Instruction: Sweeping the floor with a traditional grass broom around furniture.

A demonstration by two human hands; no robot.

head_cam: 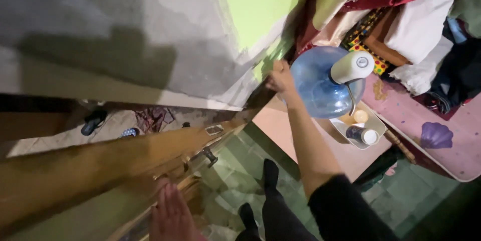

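My left hand (171, 213) lies flat with fingers together against a brown wooden door (100, 163), below its metal handle (208, 156). My right hand (279, 77) reaches up with the arm stretched out, its fingers curled at the wall corner (260, 65) just left of a large blue water bottle (320, 83). Whether the right hand grips anything is hidden by the hand itself. A white pump dispenser (352, 67) sits on top of the bottle. My legs in black (270, 196) stand on a green tiled floor.
A small pink table (280, 130) carries the bottle and a white tray (373, 125) with a jar and a can. A bed (426, 120) with a pink sheet and piled clothes is at the right. Shoes (95, 120) lie beyond the doorway.
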